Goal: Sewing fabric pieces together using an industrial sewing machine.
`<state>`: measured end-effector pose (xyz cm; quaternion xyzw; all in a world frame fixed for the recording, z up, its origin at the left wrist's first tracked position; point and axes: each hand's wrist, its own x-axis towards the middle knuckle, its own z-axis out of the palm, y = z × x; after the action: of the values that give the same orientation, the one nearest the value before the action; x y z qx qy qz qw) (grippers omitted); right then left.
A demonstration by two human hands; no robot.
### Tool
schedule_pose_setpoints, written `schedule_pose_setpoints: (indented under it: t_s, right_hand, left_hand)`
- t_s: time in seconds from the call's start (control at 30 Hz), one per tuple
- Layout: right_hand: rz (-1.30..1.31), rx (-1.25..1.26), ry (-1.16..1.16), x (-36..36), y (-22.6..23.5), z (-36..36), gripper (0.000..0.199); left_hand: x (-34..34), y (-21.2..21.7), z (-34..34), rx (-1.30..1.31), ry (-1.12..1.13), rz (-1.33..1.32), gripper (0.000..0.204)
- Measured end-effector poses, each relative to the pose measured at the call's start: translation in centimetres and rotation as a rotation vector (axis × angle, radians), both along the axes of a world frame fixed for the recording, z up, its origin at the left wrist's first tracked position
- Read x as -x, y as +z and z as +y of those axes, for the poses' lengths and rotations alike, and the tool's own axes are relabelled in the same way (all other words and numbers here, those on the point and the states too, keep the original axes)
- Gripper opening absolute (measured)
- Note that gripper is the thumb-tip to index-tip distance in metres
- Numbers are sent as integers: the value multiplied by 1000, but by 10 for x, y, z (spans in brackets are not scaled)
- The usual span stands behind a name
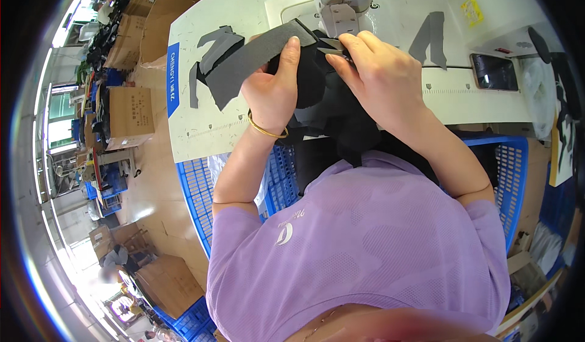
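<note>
Left hand [271,92]: fingers clamped on grey strip [256,60] and black cloth [312,83], above worktop [198,144], before machine [344,10]. Right hand [387,71]: fingers closed round snips [334,43], blades beside strip's end, contact unclear.
Progress, judged: snipping seemingly underway, held work unreleased; loose grey pieces [219,52], status unclear.
Writing: blue label [173,80], white lettering; yellow sticker [471,12]; shirt emblem [285,234].
</note>
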<state>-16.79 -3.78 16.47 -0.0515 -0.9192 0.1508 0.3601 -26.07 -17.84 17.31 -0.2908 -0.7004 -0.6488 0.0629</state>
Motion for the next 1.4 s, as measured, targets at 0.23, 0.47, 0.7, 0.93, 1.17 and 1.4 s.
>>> schedule_pose_setpoints:
  t_s: [0.23, 0.47, 0.7, 0.93, 1.17, 1.4]
  right_hand:
    - [26, -24, 25, 2, 2, -5, 26]
    - [33, -24, 63, 8, -16, 6, 26]
    - [-60, 221, 27, -24, -37, 41, 25]
    - [-210, 500, 63, -40, -51, 36, 23]
    - [-114, -9, 548, -28, -79, -11, 26]
    - [-82, -1, 513, -25, -85, -8, 25]
  left_hand:
    - [-5, -7, -3, -26, -59, -40, 17]
    - [28, -17, -15, 146, 104, -5, 27]
    - [166, -59, -86, 271, 103, -501, 48]
    - [49, -43, -29, 511, -172, 491, 40]
    - [40, -59, 15, 705, -323, 701, 40]
    - [45, -52, 8, 432, -265, 605, 31]
